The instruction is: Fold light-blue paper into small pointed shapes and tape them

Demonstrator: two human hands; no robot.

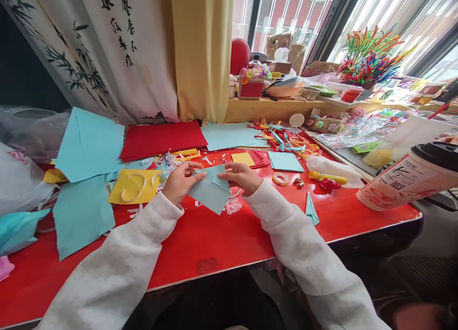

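Between my two hands is a small light-blue sheet of paper (213, 196), held above the red table with a crease and a folded flap near its top. My left hand (182, 181) pinches its upper left edge between thumb and fingers. At the upper right edge, my right hand (243, 176) pinches it the same way. A stack of blue paper squares (285, 161) lies beyond my right hand, beside yellow and red squares (243, 159). A folded blue paper piece (311, 209) rests nearer the table's front edge, to the right.
Large blue sheets (86, 215) and a yellow paper (134, 186) lie left. A red paper stack (162, 140) sits at the back. On the right are a tape roll (280, 178), a yellow glue stick (327, 177) and a tall drink cup (404, 179). Paper scraps litter the middle.
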